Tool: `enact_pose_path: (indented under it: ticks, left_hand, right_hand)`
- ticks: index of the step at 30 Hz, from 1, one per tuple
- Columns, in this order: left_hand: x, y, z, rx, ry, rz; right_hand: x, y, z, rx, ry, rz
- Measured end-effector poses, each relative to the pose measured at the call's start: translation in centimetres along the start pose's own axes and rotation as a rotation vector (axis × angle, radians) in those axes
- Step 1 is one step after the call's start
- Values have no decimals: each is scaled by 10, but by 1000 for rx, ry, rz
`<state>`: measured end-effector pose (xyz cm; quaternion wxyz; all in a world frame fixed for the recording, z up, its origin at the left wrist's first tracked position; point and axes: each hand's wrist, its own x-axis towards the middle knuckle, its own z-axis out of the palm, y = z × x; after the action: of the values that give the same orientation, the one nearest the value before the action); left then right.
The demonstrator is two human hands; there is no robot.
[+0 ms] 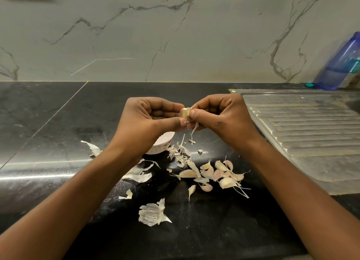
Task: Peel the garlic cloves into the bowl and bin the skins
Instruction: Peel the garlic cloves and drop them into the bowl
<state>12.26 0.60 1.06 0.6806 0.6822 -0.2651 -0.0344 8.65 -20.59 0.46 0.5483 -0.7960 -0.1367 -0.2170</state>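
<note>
Papery white garlic skins [152, 214] lie loose on black stone counter [58, 123], not yet binned. Left hand [153, 113] pinches pale garlic clove [184, 112] steady near small white bowl [161, 143]; right hand [220, 113] pinches its skin to strip it. Unpeeled cloves [220, 174] wait close by.

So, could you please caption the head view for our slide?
Left hand and right hand peel a garlic clove; bowl and skins on the counter.

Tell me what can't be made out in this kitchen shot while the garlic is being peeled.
Head view.
Bowl: mostly behind the left hand, contents unseen.
Held clove: covered by the fingertips of the left hand and right hand, remaining skin unclear.
Blue bottle: cut off by the right edge.
Bin: nowhere in frame.
</note>
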Motion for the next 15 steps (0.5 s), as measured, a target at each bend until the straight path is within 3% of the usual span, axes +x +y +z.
enact_pose_path:
  ticks: [7, 15]
  left_hand:
    - [1, 4, -1, -178, -59, -126]
    - [1, 3, -4, -93, -35, -114]
  right_hand:
    - [2, -2, -9, -14, 49, 10]
    - [0, -5, -8, 60, -110, 17]
